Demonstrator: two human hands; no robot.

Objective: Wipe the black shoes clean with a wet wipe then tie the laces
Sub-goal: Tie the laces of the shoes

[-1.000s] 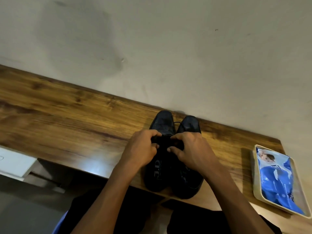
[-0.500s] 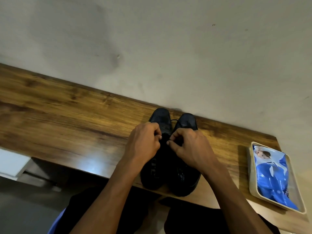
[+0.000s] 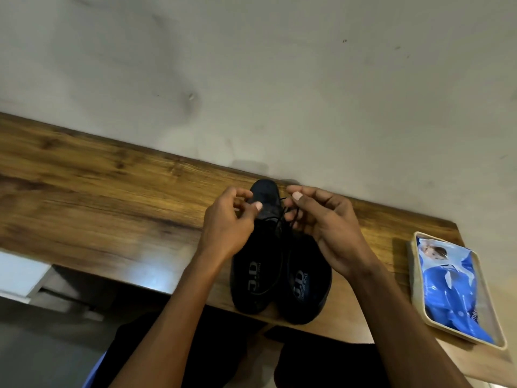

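Wooden table (image 3: 92,197) carries black shoes (image 3: 279,275), tray (image 3: 412,278)

Both forearms are bare from the lower frame edge up to the wrists; no sleeve, watch, ring or glove shows. The left hand (image 3: 228,219) and right hand (image 3: 324,228) have short, pale fingernails. At the lower centre of the frame, black trousers (image 3: 156,348) cover the lap. A strip of blue fabric (image 3: 93,373) shows at the lower left edge.
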